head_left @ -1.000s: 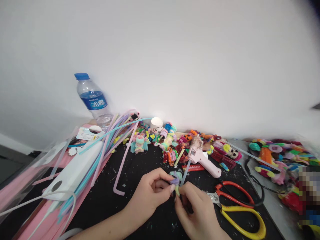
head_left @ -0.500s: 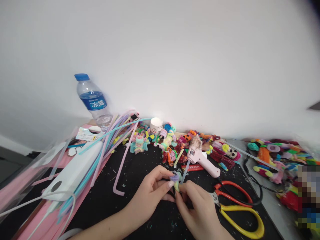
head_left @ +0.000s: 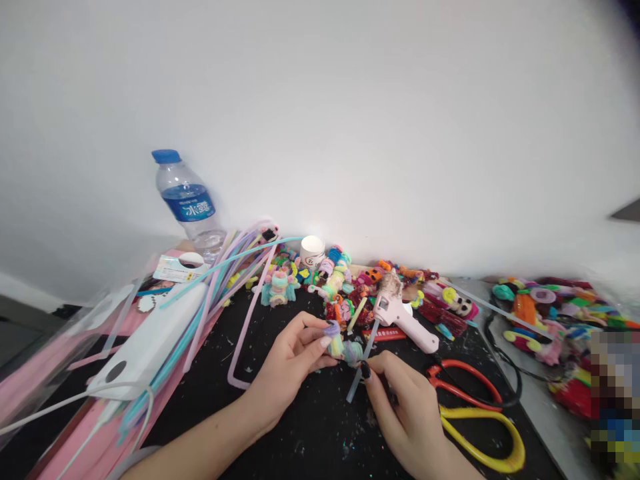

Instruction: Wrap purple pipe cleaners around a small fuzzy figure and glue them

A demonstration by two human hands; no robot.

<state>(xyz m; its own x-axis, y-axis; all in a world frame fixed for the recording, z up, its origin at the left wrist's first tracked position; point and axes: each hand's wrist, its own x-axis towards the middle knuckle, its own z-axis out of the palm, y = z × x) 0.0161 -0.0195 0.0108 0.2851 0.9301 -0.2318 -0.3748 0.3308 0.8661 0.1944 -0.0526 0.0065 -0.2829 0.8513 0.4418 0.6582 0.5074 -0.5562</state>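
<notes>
Between my two hands is a small fuzzy pipe-cleaner piece [head_left: 345, 349] in purple, yellow and teal. My left hand [head_left: 296, 357] is closed, its thumb and fingers pinching the purple-yellow end. At the teal end, the thumb and forefinger of my right hand [head_left: 407, 403] come together on the piece. Just beyond my right hand lies a pale pink glue gun [head_left: 407, 323], with a translucent glue stick [head_left: 356, 385] poking out toward me. Scissors with red and yellow handles [head_left: 493, 460] rest beside my right wrist. A bent pink pipe cleaner [head_left: 241, 333] lies past my left hand.
Several pipe-cleaner figures [head_left: 280, 287] and a white paper cup [head_left: 313, 251] line the wall side. Loose pipe cleaners [head_left: 210, 307] and a white power strip [head_left: 150, 340] lie at left, near a water bottle [head_left: 187, 200]. A black cable [head_left: 510, 370] loops at right.
The piece has turned from upright to roughly sideways, so more of it shows. My left hand has risen slightly; my right hand has shifted a little to the right.
</notes>
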